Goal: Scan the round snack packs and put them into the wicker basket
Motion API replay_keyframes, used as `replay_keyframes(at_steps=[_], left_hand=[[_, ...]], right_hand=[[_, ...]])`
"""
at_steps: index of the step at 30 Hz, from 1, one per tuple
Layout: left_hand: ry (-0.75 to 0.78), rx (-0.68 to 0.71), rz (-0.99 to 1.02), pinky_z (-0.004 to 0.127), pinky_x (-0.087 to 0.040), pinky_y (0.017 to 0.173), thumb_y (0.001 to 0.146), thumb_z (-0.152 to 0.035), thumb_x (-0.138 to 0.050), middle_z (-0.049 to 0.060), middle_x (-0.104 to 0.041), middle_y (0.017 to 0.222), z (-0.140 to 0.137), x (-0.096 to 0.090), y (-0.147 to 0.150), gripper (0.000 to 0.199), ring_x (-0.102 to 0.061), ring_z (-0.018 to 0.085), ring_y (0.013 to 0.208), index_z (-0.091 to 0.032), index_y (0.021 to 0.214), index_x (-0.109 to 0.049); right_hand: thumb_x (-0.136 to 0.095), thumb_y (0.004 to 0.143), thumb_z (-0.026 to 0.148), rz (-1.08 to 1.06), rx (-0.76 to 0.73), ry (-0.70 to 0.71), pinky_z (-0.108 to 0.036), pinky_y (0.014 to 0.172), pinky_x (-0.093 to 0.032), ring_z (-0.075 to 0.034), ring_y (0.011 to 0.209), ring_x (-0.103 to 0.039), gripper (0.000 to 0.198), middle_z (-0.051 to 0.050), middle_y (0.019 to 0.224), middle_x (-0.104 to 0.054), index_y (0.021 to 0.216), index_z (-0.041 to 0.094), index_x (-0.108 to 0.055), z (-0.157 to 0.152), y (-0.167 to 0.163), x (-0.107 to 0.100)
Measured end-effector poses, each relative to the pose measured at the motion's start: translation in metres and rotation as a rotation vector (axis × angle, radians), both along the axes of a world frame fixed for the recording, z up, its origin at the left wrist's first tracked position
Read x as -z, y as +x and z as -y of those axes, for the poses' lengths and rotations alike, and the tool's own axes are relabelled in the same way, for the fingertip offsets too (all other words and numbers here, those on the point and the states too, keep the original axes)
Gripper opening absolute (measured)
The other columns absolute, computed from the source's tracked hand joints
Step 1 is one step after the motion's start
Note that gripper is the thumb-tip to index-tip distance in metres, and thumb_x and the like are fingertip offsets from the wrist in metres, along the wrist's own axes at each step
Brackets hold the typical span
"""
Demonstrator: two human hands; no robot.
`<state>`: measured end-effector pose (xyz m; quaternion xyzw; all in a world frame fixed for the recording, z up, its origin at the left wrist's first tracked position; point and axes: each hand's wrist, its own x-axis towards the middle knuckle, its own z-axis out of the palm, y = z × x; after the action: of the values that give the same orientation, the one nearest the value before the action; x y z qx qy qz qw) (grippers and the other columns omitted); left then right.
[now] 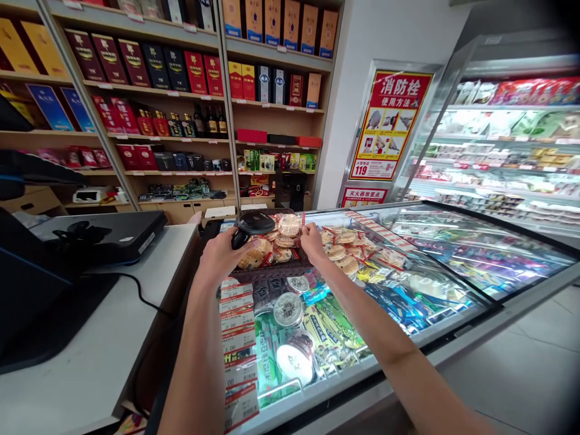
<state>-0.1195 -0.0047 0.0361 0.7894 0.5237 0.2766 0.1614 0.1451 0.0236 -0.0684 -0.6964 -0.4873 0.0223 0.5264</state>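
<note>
The left hand (222, 251) is gripping a black handled tool (256, 222); the right hand (312, 240) is pinching a wrapped biscuit (290, 225) above the basket (272, 272) resting on the glass-topped freezer (521, 297).

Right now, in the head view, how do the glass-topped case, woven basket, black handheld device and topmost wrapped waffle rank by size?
1. Glass-topped case, by far
2. Woven basket
3. Black handheld device and topmost wrapped waffle: too alike to rank
</note>
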Motion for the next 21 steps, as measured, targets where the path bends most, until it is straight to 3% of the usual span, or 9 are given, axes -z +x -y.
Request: replay_keyframes(at_steps=[3,8,13,21], left_hand=[[0.015,0.051,-0.008,0.028,-0.035,0.06,0.074,-0.07,-0.056,0.003,-0.066,0.077,0.002,-0.001,0.005,0.057,-0.062,0.025,0.077,-0.024,0.105,-0.068],[0.024,0.201,0.016,0.027,-0.034,0.06,0.075,-0.067,-0.058,0.001,-0.061,0.071,0.01,-0.004,0.013,0.048,-0.058,0.022,0.071,-0.021,0.087,-0.064],[0.032,0.247,-0.013,0.027,-0.033,0.059,0.076,-0.064,-0.06,0.0,-0.059,0.067,0.015,-0.007,0.02,0.047,-0.056,0.021,0.068,-0.021,0.092,-0.065],[0.026,0.194,-0.007,0.026,-0.034,0.058,0.075,-0.07,-0.058,-0.002,-0.057,0.06,0.006,-0.006,0.006,0.053,-0.057,0.021,0.064,-0.023,0.096,-0.066]], right_hand=[[-0.038,0.092,0.033,-0.234,0.004,-0.005,-0.03,0.064,-0.046,-0.022,0.073,-0.066,0.015,-0.002,0.076,-0.063,0.088,0.025,-0.049,0.029,0.007,0.004],[-0.041,0.093,0.034,-0.428,-0.105,0.029,-0.029,0.059,-0.048,-0.019,0.064,-0.068,0.013,0.0,0.075,-0.063,0.084,0.025,-0.044,0.061,0.005,0.004],[-0.048,0.091,0.032,-0.574,-0.144,0.105,-0.026,0.054,-0.051,-0.016,0.061,-0.067,0.013,0.002,0.072,-0.062,0.081,0.025,-0.045,0.074,0.008,0.003],[-0.05,0.081,0.007,-1.138,0.134,0.262,-0.023,0.057,-0.055,-0.011,0.052,-0.06,0.017,0.006,0.056,-0.056,0.073,0.022,-0.047,0.074,0.068,0.006]])
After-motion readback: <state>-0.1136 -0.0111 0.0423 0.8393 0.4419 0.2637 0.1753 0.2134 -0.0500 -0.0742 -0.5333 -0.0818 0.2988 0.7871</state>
